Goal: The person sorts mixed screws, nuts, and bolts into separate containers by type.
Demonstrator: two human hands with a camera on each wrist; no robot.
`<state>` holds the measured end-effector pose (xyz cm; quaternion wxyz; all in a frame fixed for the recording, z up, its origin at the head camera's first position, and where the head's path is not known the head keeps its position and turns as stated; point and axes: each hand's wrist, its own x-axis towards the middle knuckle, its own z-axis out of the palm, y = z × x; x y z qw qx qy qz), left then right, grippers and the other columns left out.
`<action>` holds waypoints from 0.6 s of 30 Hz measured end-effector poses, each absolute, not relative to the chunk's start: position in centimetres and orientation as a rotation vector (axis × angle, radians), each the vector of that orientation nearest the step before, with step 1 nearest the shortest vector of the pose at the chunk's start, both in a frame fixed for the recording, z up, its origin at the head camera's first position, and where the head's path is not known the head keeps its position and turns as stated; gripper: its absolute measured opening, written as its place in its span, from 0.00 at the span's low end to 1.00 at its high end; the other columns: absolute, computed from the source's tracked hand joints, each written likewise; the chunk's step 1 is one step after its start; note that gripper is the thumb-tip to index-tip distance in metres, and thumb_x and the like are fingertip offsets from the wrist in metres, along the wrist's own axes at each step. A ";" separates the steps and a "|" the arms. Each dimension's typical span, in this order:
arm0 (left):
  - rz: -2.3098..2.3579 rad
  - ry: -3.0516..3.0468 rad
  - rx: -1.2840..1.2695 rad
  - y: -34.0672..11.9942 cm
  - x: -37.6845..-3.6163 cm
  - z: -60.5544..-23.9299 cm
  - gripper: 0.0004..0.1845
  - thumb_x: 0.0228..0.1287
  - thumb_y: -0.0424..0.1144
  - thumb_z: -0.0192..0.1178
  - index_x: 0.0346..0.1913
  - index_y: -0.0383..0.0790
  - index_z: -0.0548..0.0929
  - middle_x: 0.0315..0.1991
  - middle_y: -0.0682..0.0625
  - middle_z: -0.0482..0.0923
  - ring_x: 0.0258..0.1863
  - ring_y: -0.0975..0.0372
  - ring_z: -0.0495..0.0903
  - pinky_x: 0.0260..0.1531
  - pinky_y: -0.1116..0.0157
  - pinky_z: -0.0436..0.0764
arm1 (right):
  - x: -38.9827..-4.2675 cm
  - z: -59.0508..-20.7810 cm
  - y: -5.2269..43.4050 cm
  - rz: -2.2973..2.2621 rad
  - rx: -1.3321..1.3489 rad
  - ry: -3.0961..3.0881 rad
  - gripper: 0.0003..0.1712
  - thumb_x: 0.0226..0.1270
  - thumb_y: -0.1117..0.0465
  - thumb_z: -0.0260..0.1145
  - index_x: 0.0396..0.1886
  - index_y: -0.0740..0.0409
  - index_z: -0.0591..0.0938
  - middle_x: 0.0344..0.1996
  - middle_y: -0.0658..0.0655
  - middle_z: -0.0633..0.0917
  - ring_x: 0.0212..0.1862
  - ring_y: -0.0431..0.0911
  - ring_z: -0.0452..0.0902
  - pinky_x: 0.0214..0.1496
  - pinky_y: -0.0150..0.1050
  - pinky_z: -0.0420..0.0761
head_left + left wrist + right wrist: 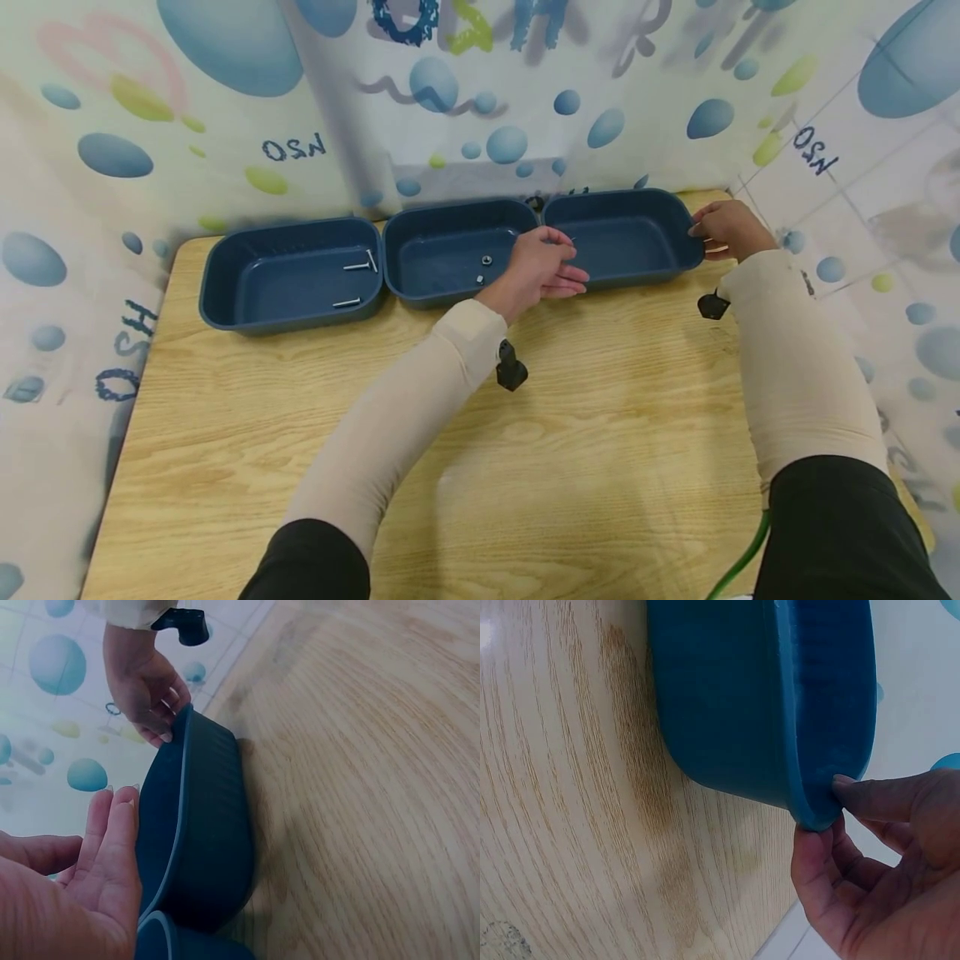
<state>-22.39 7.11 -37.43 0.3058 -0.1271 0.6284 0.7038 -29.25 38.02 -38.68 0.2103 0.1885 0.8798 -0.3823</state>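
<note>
Right hand: the right hand (726, 229) pinches the far right rim of the right tub (637, 218), thumb and fingers curled round the edge (clearest in the right wrist view).
Left hand: the left hand (542, 265) lies at that tub's left end, by the seam with the middle tub (420, 267); fingers are straight and together, apparently against the rim rather than gripping it.
Right tub: dark blue plastic, standing flat on the wooden table (450, 467) at the back right, last in a row of three; nothing shows inside it.
Middle tub: holds two small metal pieces, a nut (486, 260) and another bit (480, 279).
Left tub: the left tub (247, 287) holds three screws (357, 267).
Progress: judging by the layout, the tubs already stand in line, edges touching; only the right one is being handled.
Surroundings: bubble-printed sheets (225, 100) wall in the table.
</note>
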 end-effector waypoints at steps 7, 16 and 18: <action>1.915 1.672 -0.350 6.1 -22.6 -36.9 0.06 0.72 0.37 0.56 0.48 0.42 0.78 0.32 0.38 0.86 0.29 0.50 0.87 0.42 0.53 0.84 | -29.2 -38.8 38.0 -1.070 0.538 2.451 0.16 0.74 0.61 0.55 0.57 0.63 0.69 0.40 0.54 0.77 0.36 0.45 0.77 0.55 0.53 0.78; 1.908 1.686 -0.380 4.1 -22.6 -36.9 0.09 0.72 0.37 0.56 0.51 0.41 0.77 0.35 0.37 0.86 0.28 0.50 0.87 0.35 0.56 0.86 | -29.3 -38.9 38.1 -1.053 0.538 2.462 0.16 0.74 0.62 0.55 0.57 0.64 0.70 0.39 0.54 0.77 0.35 0.45 0.78 0.43 0.45 0.82; 1.908 1.686 -0.376 3.5 -22.4 -37.1 0.07 0.72 0.37 0.57 0.49 0.42 0.77 0.34 0.37 0.86 0.28 0.50 0.87 0.33 0.57 0.86 | -29.3 -39.0 38.1 -1.055 0.537 2.460 0.16 0.74 0.62 0.55 0.57 0.64 0.69 0.38 0.53 0.77 0.34 0.44 0.78 0.43 0.45 0.82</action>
